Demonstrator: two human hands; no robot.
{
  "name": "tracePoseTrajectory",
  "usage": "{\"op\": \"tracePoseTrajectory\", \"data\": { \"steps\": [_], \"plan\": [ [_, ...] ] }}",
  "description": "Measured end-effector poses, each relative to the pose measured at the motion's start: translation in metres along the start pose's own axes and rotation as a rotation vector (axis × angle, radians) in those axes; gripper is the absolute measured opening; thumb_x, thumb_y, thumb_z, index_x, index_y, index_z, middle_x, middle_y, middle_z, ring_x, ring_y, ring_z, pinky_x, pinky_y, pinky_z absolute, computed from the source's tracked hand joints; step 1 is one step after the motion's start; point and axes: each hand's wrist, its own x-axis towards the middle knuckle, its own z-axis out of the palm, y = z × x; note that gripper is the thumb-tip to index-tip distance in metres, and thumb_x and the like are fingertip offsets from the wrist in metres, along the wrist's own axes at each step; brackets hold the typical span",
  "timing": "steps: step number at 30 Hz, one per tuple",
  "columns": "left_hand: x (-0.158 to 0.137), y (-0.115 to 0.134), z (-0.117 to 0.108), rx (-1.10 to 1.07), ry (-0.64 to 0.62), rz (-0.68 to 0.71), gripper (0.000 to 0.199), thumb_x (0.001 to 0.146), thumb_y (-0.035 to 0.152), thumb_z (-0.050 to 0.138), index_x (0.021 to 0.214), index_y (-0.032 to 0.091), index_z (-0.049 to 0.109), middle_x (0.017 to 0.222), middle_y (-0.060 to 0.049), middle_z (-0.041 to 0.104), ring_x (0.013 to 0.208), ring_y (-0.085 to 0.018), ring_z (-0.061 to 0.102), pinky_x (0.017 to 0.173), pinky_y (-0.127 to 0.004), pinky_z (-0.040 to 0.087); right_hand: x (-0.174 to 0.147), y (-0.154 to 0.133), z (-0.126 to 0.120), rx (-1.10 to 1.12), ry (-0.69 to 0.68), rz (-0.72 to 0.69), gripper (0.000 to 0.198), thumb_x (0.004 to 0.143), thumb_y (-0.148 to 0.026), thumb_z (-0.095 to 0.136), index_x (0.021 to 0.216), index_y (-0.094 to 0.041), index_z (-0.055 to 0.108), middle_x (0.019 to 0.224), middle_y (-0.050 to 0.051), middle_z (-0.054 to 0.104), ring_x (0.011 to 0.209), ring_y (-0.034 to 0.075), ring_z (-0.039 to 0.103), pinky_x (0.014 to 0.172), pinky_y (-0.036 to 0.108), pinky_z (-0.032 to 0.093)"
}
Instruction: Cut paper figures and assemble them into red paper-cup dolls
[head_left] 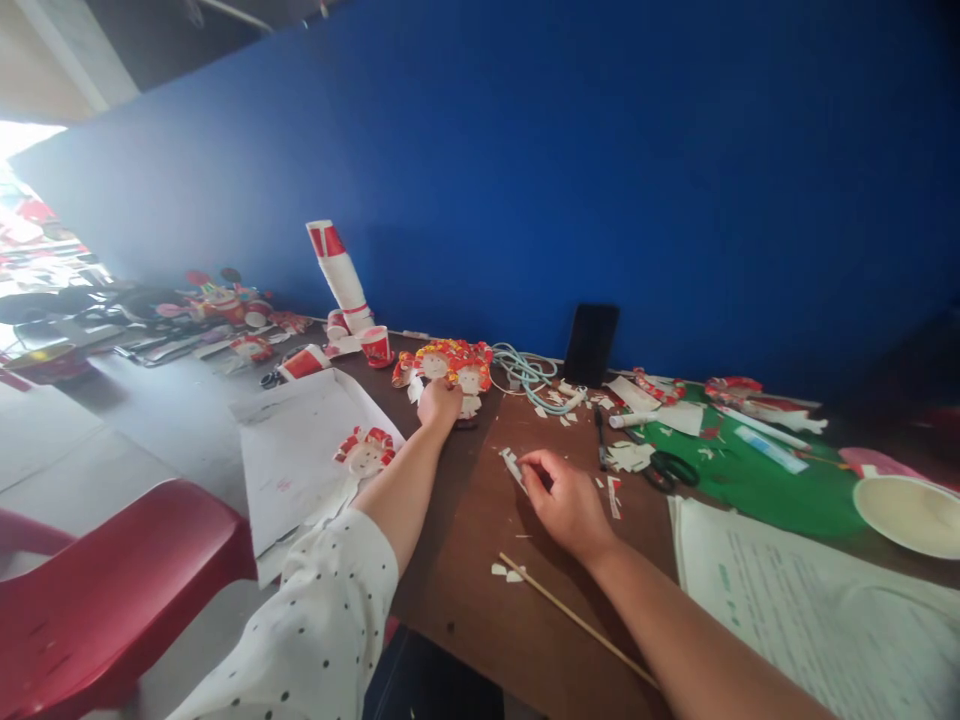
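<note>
My left hand (pixel 440 404) reaches to a pile of red-and-white paper doll cutouts (pixel 474 372) with drawn faces. Its fingers are closed at the front cutout, and the fingertips are partly hidden. Over the brown table, my right hand (pixel 564 500) pinches a small white paper piece (pixel 513 466) between thumb and fingers. Another doll cutout (pixel 366 452) lies on white paper sheets (pixel 300 430) left of my left forearm. A thin wooden stick (pixel 574 615) and small paper scraps (pixel 507 573) lie below my right hand.
A phone (pixel 591 345) leans on the blue partition beside a coiled pale cable (pixel 534 378). Stacked paper cups (pixel 341 275) tilt at the back left. Black-handled scissors (pixel 673 470), a green sheet (pixel 780 500), a bowl (pixel 911 515) and a written page (pixel 795 610) lie right. A red chair (pixel 135 590) stands left.
</note>
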Motion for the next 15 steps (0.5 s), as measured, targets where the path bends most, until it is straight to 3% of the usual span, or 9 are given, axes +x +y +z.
{"op": "tracePoseTrajectory", "data": {
  "steps": [9, 15],
  "plan": [
    [-0.004, -0.008, 0.005, -0.064, 0.014, 0.073, 0.020, 0.077, 0.038, 0.051, 0.080, 0.024, 0.064, 0.091, -0.005, 0.070, 0.090, -0.022, 0.063, 0.076, -0.031, 0.046, 0.000, -0.003, -0.001, -0.041, 0.060, 0.047, 0.019, 0.087, -0.031, 0.049, 0.092, -0.023, 0.065, 0.088, 0.001, 0.072, 0.078, 0.017, 0.066, 0.070, 0.027, 0.044],
    [-0.003, -0.003, 0.002, -0.065, -0.011, 0.061, 0.030, 0.077, 0.050, 0.051, 0.084, 0.024, 0.064, 0.096, -0.008, 0.069, 0.093, -0.025, 0.063, 0.077, -0.035, 0.047, 0.025, -0.026, 0.005, -0.171, -0.023, 0.052, 0.016, 0.084, -0.031, 0.052, 0.088, -0.027, 0.067, 0.082, -0.001, 0.072, 0.074, 0.018, 0.065, 0.063, 0.027, 0.041]
  ]
}}
